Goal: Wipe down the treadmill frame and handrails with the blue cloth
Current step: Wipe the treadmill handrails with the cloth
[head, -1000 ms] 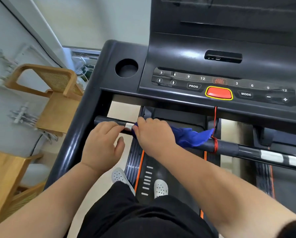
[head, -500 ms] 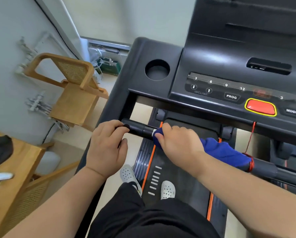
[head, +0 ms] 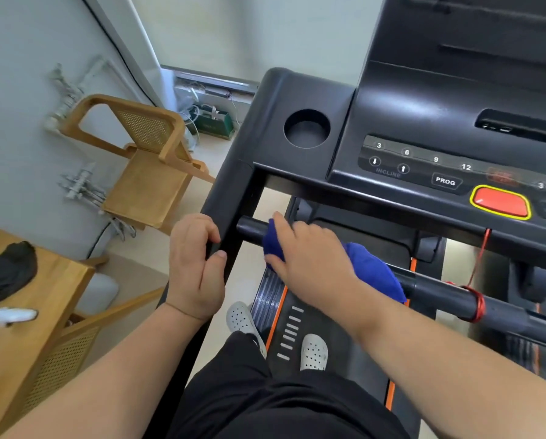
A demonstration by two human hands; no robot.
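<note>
Nearest me, white shoes (head: pixel 314 351) were planted on the belt (head: pixel 350 372), so the person stood on the deck facing the console (head: pixel 401 99). Left hand (head: pixel 195 267) was clenched round the frame post (head: pixel 236 198), fingers over its edge and thumb on the near face. My read: a brace, not a wipe. Right hand (head: pixel 309 264) was grasping the blue cloth (head: pixel 373 274), fingers curled over it so the cloth wrapped the handrail (head: pixel 439 293) and cleaned more than the top. The cloth sat near the rail's left end, with a short bare stub of rail between it and the post; the loose tail ran right under the wrist. Further along, a red cord (head: pixel 477 299) was wound round the rail, apart from the cloth. It's a likely snag if the wipe went that way. Beyond were the cup holder (head: pixel 306 128) and red button (head: pixel 499 202), with no cloth on them. A chair (head: pixel 145 172) stood far left by the wall.
</note>
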